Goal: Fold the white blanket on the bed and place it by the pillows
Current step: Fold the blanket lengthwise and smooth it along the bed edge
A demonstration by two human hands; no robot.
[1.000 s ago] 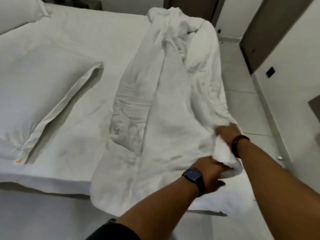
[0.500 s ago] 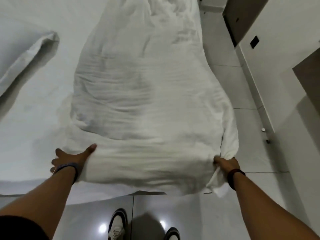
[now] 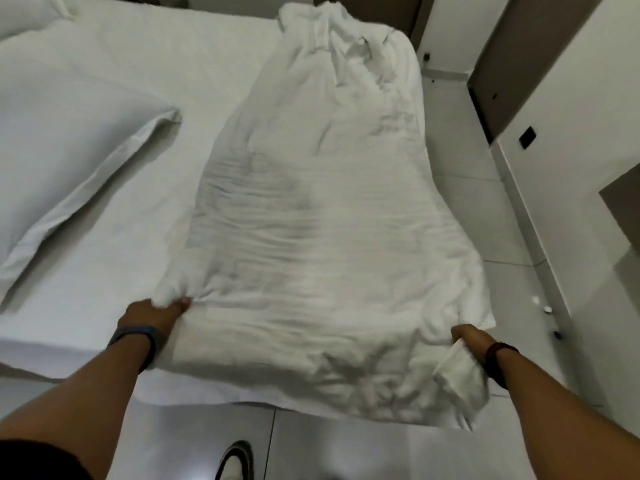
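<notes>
White sheets cover the bed [image 3: 114, 84], with pale floor tiles beyond its right edge. Along that edge the white blanket [image 3: 311, 220] lies as a long strip, running away from the person and bunched at its far end. The left hand [image 3: 152, 315] is closed on the near left corner, the right hand [image 3: 472, 339] on the near right corner, where a loose flap hangs just below the knuckles. The cloth looks soft, limp and fairly light, so it will likely sag and crease between grips; corners and hems are the sensible holds. A pillow [image 3: 69, 154] lies well off beyond the left hand. Blur hides the finger detail.
</notes>
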